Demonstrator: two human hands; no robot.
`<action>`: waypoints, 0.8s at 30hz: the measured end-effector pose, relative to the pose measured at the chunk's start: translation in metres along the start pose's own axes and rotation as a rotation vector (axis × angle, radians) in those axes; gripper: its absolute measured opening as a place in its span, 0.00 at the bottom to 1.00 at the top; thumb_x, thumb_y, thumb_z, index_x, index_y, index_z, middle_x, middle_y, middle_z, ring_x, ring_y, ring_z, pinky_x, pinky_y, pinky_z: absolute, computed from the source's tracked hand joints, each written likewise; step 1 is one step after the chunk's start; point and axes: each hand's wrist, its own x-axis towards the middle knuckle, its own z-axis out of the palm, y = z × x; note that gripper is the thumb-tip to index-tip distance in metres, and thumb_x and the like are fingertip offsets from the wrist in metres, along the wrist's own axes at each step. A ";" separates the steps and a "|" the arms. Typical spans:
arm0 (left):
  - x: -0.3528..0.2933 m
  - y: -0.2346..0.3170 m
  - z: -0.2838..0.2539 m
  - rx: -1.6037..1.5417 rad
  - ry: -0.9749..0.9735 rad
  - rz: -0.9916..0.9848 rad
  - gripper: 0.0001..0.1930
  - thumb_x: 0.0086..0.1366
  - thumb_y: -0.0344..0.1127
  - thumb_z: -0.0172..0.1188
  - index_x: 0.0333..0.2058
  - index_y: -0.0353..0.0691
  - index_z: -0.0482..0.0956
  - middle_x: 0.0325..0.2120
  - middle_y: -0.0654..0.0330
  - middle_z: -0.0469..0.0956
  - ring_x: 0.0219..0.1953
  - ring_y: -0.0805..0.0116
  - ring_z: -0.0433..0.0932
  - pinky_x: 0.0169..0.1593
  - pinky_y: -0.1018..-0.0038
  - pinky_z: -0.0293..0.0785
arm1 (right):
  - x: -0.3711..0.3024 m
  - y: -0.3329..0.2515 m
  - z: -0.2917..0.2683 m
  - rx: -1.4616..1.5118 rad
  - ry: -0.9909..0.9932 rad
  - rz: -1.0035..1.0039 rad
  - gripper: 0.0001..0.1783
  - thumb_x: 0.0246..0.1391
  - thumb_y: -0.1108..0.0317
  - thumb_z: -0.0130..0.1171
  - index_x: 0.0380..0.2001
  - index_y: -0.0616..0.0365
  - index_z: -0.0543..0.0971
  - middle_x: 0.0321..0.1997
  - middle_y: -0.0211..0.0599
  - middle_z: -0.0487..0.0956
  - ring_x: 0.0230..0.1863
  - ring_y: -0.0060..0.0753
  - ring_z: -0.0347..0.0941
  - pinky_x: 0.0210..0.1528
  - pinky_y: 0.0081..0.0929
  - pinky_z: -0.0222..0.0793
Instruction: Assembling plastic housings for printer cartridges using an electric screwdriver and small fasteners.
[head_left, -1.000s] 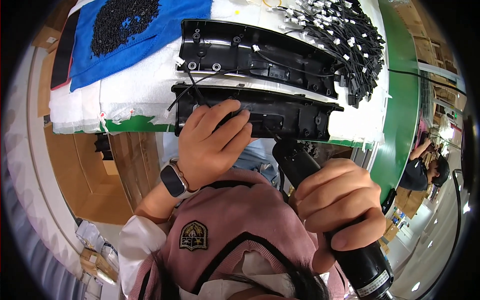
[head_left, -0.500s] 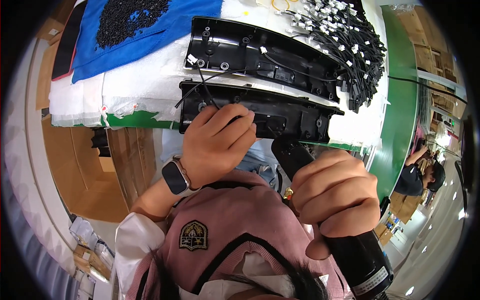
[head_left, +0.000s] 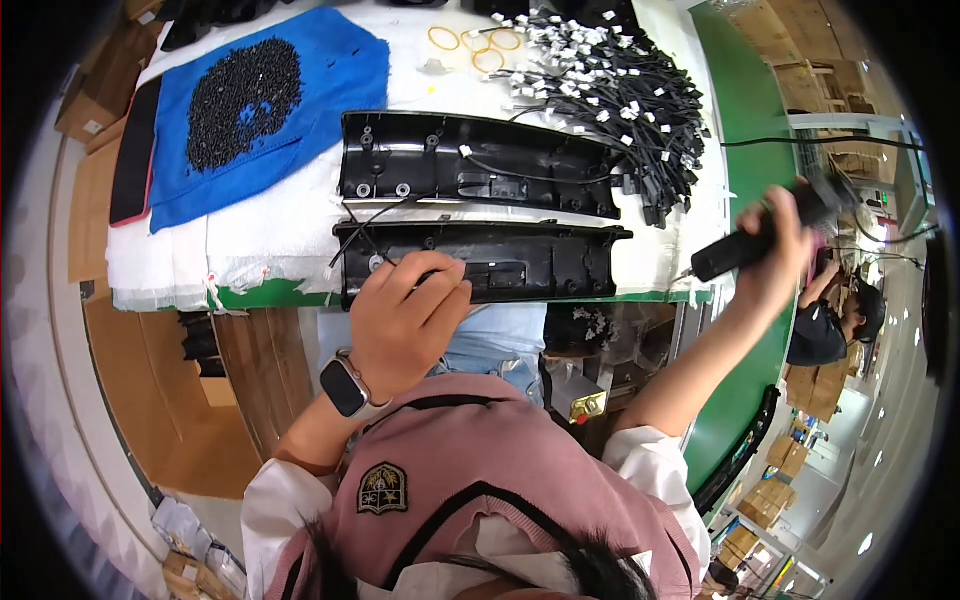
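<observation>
Shell (head_left: 545,270), black and trough-shaped, lies open side up along the near edge of the tabletop (head_left: 300,188), right in front of the seated person. Left hand (head_left: 408,325): fingers bent and close together, reaching over the shell's near wall toward its left end; can't tell whether they pinch anything inside. Smartwatch (head_left: 344,387) on that wrist. Right hand (head_left: 780,262): wrapped round a black power screwdriver (head_left: 735,255), a bit blurred, out to the right, bit pointing left, apart from the shell. Second black shell (head_left: 520,165) lies just beyond the first, also open side up; thin black wires (head_left: 362,228) cross between them at the left end. Blue cloth (head_left: 335,85) at far left, heap of small black screws (head_left: 225,110) on it. Far right: big pile of black cables (head_left: 650,120) with white connectors, yellow rubber bands (head_left: 488,51) just left. Co-worker (head_left: 822,335) in dark clothing off to the right. Open cardboard box (head_left: 160,380) lower left.
</observation>
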 end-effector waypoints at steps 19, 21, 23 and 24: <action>0.007 0.010 -0.010 0.058 -0.027 0.059 0.12 0.43 0.28 0.68 0.30 0.34 0.80 0.32 0.58 0.79 0.37 0.61 0.78 0.32 0.70 0.73 | -0.005 0.040 0.094 -0.884 -1.048 -0.770 0.04 0.44 0.70 0.62 0.24 0.57 0.78 0.20 0.38 0.77 0.24 0.43 0.76 0.27 0.35 0.71; 0.008 0.016 -0.015 0.044 -0.013 0.066 0.14 0.38 0.28 0.70 0.28 0.34 0.80 0.30 0.57 0.79 0.35 0.58 0.79 0.31 0.70 0.74 | -0.002 0.037 0.083 -0.781 -0.822 -0.711 0.03 0.46 0.71 0.62 0.25 0.58 0.79 0.20 0.37 0.76 0.21 0.37 0.74 0.25 0.30 0.69; 0.016 0.024 -0.023 0.057 -0.017 0.094 0.14 0.39 0.28 0.70 0.28 0.34 0.80 0.30 0.57 0.79 0.35 0.58 0.79 0.31 0.70 0.74 | 0.005 0.035 0.067 -0.664 -0.423 -0.602 0.03 0.50 0.72 0.60 0.26 0.60 0.79 0.17 0.34 0.75 0.16 0.23 0.70 0.21 0.20 0.65; 0.021 0.029 -0.028 0.064 -0.020 0.114 0.14 0.39 0.28 0.70 0.28 0.34 0.80 0.30 0.57 0.79 0.35 0.59 0.80 0.31 0.70 0.74 | 0.015 0.031 0.058 -0.766 -0.285 -0.602 0.03 0.48 0.69 0.61 0.25 0.55 0.79 0.19 0.35 0.78 0.18 0.36 0.75 0.23 0.28 0.70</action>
